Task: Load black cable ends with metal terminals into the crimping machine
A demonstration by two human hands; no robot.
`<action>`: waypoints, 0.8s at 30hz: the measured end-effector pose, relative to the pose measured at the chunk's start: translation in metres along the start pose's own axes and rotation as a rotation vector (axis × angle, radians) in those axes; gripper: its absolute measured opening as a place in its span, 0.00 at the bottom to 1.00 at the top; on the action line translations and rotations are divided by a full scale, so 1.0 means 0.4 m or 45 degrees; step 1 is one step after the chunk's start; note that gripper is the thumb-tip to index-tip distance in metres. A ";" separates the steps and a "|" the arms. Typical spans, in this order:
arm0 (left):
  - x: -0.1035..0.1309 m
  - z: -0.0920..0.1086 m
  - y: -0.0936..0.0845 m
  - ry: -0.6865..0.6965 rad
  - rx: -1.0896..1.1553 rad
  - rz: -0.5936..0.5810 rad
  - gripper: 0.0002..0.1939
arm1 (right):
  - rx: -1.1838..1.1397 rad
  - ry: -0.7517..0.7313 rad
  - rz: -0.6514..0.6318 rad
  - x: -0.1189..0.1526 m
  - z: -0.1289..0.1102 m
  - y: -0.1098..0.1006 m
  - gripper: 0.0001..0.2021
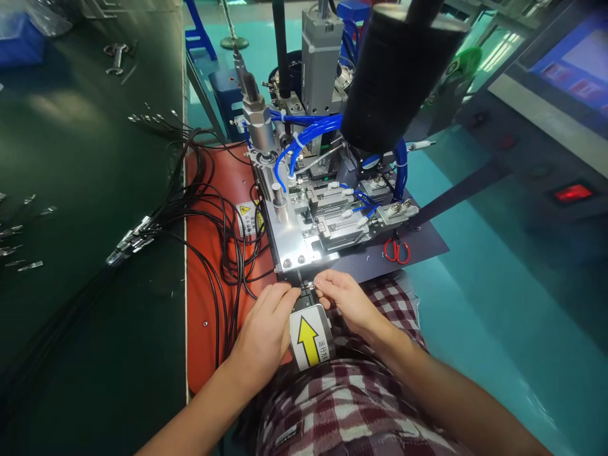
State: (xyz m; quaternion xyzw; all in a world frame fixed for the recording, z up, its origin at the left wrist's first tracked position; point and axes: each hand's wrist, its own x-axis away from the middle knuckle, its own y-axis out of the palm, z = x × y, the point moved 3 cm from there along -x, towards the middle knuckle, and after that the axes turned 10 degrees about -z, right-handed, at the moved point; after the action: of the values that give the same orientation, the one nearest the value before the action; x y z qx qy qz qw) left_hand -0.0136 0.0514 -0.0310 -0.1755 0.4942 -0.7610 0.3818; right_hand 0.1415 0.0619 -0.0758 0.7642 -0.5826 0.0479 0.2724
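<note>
Both of my hands meet at the front edge of the metal machine (297, 244), over a narrow dark track. My left hand (263, 329) is closed, thumb and forefinger pinched beside the track; a black cable (247, 288) runs in behind its fingers. My right hand (344, 297) is closed too, its fingertips on a small silvery connector (310, 286) between the hands. The fingers partly hide what they grip. Just below lies a white label with a yellow arrow (308, 342), on the near end of the track.
Black cables (223, 215) loop across the red base plate (202, 354) at left. A bundle of metal-tipped cables (135, 239) lies on the dark green table (95, 354). Red-handled scissors (397, 251) rest right of the machine. A black cylinder (399, 79) overhangs it; a control panel (546, 133) stands right.
</note>
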 end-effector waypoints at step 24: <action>-0.003 -0.005 0.015 -0.071 -0.031 -0.108 0.19 | 0.032 -0.093 -0.031 0.010 0.006 -0.009 0.18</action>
State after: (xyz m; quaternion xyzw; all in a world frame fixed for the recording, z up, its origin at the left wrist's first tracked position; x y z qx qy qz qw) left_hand -0.0118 0.0521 -0.0372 -0.2223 0.4848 -0.7652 0.3606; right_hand 0.1454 0.0580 -0.0777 0.7758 -0.5822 0.0240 0.2421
